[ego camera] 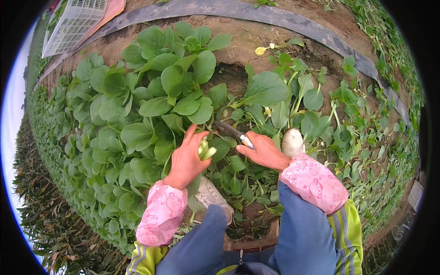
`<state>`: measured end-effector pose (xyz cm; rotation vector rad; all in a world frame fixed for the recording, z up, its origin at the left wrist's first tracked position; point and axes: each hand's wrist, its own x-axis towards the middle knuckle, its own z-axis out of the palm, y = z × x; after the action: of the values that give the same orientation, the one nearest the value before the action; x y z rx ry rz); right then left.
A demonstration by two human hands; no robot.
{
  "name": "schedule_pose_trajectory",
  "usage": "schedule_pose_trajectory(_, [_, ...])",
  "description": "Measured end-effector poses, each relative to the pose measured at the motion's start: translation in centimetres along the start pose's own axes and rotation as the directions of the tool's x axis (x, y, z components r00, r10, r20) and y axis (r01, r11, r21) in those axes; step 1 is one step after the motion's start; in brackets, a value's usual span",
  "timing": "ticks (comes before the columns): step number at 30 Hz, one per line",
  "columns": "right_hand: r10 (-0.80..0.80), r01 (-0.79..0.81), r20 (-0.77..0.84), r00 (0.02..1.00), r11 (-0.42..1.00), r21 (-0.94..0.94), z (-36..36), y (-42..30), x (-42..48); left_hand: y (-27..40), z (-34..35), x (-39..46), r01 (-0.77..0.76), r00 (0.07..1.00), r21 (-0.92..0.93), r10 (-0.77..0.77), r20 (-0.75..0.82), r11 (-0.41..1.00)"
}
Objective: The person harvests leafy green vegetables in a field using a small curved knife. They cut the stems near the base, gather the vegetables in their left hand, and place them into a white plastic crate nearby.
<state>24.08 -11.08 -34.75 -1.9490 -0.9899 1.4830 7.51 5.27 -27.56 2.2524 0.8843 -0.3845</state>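
My left hand (187, 160) is closed around the cut pale stems of a bunch of leafy greens (207, 151), beside a dense stand of broad-leaved green plants (137, 135). To its right, my right hand (263, 149) grips the handle of a small curved knife or sickle (231, 130). The dark blade points up and left, its tip low among the leaves near my left fingers. Where the held bunch's leaves end is hard to tell, as they merge with the plants around it.
Loose leaves and stems (302, 99) litter the soil on the right. A dark flat strip (240, 11) curves across the far ground. At the upper left stands a white plastic crate (74, 25). My white shoes (213, 197) rest among the plants, with a wooden edge (252, 244) between my legs.
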Motion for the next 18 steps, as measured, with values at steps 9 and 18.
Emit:
schedule_pose_trajectory(9, [-0.080,0.073,-0.030,0.996,0.982,-0.175,3.8,-1.2,3.4,-3.6,2.2,-3.7,0.104,0.988,0.254,-0.130,0.088,0.962])
schedule_pose_trajectory(18, [-0.067,0.059,-0.027,0.997,0.971,-0.232,5.3,-0.7,4.3,-4.5,2.2,-3.3,0.093,0.991,0.245,-0.113,0.071,0.965])
